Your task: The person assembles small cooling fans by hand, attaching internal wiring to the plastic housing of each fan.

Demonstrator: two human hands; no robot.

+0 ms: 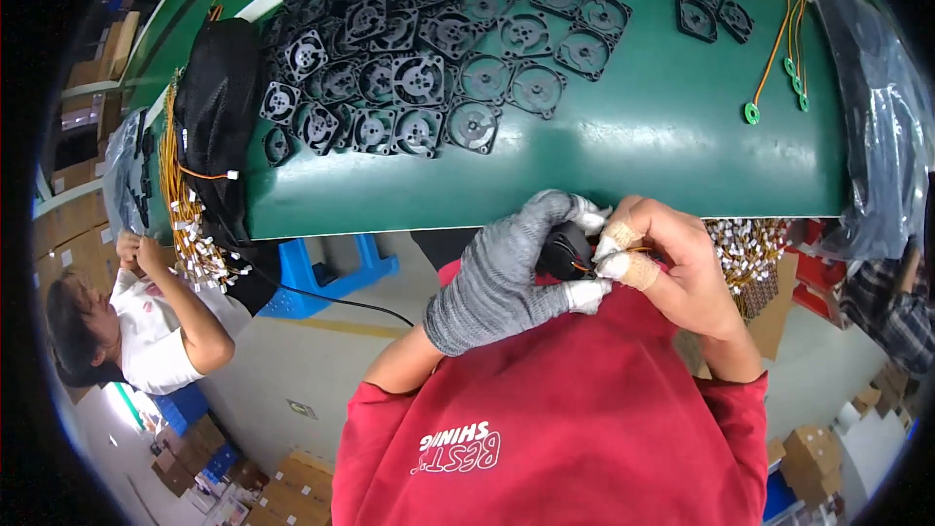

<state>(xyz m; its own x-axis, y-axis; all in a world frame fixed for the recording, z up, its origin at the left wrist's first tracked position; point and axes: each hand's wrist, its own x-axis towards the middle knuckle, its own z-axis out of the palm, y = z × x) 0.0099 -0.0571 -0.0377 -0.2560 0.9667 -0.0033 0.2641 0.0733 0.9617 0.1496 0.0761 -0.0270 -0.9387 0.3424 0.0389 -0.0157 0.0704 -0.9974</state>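
In front of my red shirt, at the table's near edge, my left hand (502, 273) in a grey knit glove with white fingertips closes around a small black fan frame (560, 251). Thin orange wires (643, 249) run out of it toward my right hand (672, 268). That hand is bare apart from beige tape on its thumb and index finger, which pinch the wires close to the frame. My fingertips hide part of the frame and the wire ends.
Many black fan frames (472, 125) spread over the green table (643, 156). Green ring boards (751, 113) on orange wires lie at the right. Wire bundles with white connectors (200, 253) hang beside a black bag (219, 117). A blue stool (321, 278) stands below; a co-worker (146, 321) sits left.
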